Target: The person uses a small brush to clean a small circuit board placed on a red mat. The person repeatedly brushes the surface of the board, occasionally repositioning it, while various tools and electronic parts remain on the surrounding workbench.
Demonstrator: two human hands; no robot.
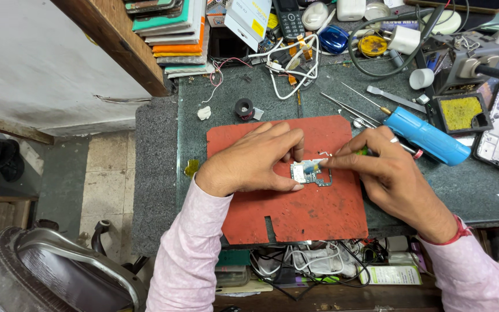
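Two bare hands reach in from the bottom edge, each coming out of a long sleeve. The left sleeve (189,254) is pale pink with a faint fine pattern, loose and softly creased, and ends in a plain cuff at the wrist. The right sleeve (472,277) is of the same pale pink cloth. A thin red band (457,232) circles the right wrist just above that cuff. The left hand (249,162) and right hand (385,173) wear no gloves. A ring is hard to tell.
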